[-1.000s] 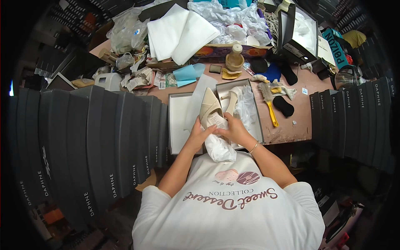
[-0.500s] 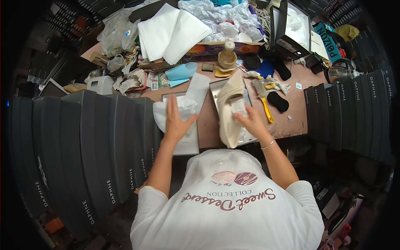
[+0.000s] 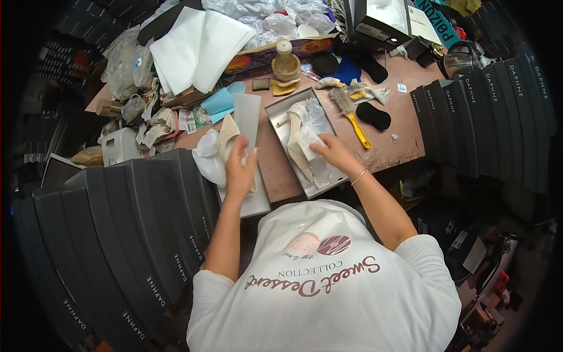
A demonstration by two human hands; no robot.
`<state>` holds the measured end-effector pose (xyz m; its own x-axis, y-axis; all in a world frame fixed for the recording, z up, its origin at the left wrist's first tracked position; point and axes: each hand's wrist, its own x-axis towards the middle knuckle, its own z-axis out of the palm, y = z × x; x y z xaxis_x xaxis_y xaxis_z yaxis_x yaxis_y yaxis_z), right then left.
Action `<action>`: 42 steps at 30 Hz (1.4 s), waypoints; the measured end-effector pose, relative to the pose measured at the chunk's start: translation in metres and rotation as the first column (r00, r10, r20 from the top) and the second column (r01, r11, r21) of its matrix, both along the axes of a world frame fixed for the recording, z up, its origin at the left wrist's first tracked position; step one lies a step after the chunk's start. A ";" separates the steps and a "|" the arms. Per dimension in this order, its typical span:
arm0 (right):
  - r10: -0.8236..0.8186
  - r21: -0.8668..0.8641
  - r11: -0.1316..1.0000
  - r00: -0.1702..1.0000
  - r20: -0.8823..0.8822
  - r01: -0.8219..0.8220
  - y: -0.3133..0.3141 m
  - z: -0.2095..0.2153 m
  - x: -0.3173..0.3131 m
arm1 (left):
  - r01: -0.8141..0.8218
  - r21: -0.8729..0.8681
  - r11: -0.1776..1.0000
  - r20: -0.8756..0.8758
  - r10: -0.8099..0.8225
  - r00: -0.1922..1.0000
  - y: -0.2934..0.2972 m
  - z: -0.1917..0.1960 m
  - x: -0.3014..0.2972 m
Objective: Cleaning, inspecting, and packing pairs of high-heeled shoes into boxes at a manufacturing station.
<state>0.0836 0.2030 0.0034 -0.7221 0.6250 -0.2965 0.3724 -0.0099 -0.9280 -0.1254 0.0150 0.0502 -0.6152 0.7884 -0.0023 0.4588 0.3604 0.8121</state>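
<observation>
A beige pointed shoe (image 3: 229,128) lies over white tissue and the pale box lid at the left, toe pointing away from me. My left hand (image 3: 238,171) is closed around its middle and hides part of it. To the right, an open shoe box (image 3: 271,112) contains another beige heeled shoe (image 3: 292,141), turned on its side, with crumpled white tissue (image 3: 318,117) beside it. Over that box, my right hand (image 3: 335,154) pinches a small white printed paper (image 3: 306,143).
Stacks of dark shoe boxes flank me at left (image 3: 135,234) and right (image 3: 498,111). A yellow-handled brush (image 3: 356,126), a black oval pad (image 3: 373,116) and a bottle in a bowl (image 3: 285,61) stand or lie beyond. White sheets (image 3: 202,50) lie at the back left.
The beige shoe has left my right hand and is now at my left hand over the lid. The other shoe in the box is uncovered. My right hand keeps the paper. The view has shifted.
</observation>
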 end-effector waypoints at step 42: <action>0.400 0.592 0.630 0.863 0.308 -0.503 -0.043 -0.039 0.009 | -0.305 -0.011 0.952 0.534 0.263 0.803 0.030 -0.022 -0.031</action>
<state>0.0930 0.1603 -0.0358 -0.9504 0.3025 -0.0727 0.2867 0.7609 -0.5821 -0.1569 0.0453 0.0284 -0.7331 0.5895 -0.3391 -0.1569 0.3385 0.9278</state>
